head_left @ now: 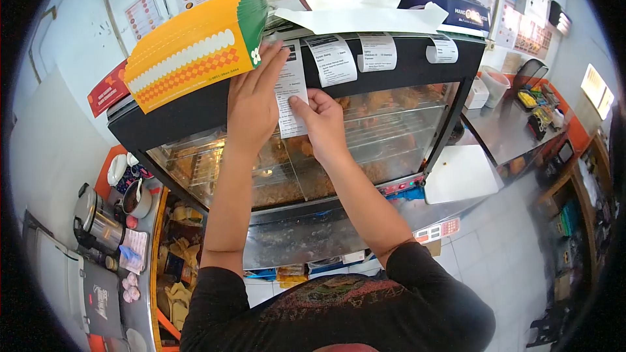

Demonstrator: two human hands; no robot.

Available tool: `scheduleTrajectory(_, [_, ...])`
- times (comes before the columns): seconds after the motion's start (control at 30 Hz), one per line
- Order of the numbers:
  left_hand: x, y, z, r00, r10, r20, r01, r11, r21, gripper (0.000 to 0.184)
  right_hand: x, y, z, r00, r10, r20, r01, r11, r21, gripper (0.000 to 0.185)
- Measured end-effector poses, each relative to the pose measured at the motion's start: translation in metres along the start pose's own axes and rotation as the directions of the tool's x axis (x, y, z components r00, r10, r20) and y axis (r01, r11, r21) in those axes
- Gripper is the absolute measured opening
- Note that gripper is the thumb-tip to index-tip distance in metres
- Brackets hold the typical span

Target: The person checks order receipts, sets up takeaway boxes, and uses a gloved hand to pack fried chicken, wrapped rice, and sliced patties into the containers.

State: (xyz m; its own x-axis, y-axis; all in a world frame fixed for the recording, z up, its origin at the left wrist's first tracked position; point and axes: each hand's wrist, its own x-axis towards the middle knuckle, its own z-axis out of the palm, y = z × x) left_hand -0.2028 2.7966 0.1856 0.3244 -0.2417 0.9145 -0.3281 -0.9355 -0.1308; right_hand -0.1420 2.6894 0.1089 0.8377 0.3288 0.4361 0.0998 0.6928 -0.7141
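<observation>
A long printed order slip (291, 81) hangs down the front of a black-framed food display cabinet (417, 73). My left hand (255, 107) lies along its left side, fingers stretched upward and touching the slip near its top. Lower down, my right hand (324, 120) pinches the slip's right edge between thumb and fingers. Beside it hang three shorter slips: one close by (331, 60), a curled one (377, 52) and another (443, 49) farther right. A stack of yellow and green food packaging (195, 49) stands on the cabinet, just left of my hands.
Behind the cabinet glass are racks with fried food (378, 133). White paper trays (355, 16) and dark blue boxes (447, 10) sit on top. A white board (462, 175) lies at the right. A rice cooker (98, 218) and a pot (138, 199) stand left.
</observation>
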Motion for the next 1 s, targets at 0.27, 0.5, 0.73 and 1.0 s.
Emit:
scheduleTrajectory(0.27, [0.006,-0.002,0.003,0.997,-0.045,0.062,0.045,0.999,0.007,0.051,-0.023,-0.004,-0.005,0.999,0.026,-0.030,-0.028,0.996,-0.080,0.018])
scheduleTrajectory(0.5, [0.004,-0.005,0.006,0.995,-0.058,0.075,0.049,0.992,0.116,0.056,-0.045,-0.002,-0.014,0.996,0.072,-0.056,-0.079,0.986,-0.146,0.020])
scheduleTrajectory(0.73, [-0.011,0.022,-0.035,0.998,-0.057,-0.007,0.058,0.996,0.074,0.056,-0.067,0.018,-0.045,0.987,-0.054,-0.150,0.039,0.994,-0.102,0.035])
scheduleTrajectory(1.0, [0.036,0.064,-0.147,0.932,-0.139,-0.336,0.081,0.980,-0.180,0.025,-0.220,0.065,-0.095,0.833,0.529,0.163,-0.379,0.759,-0.529,0.037])
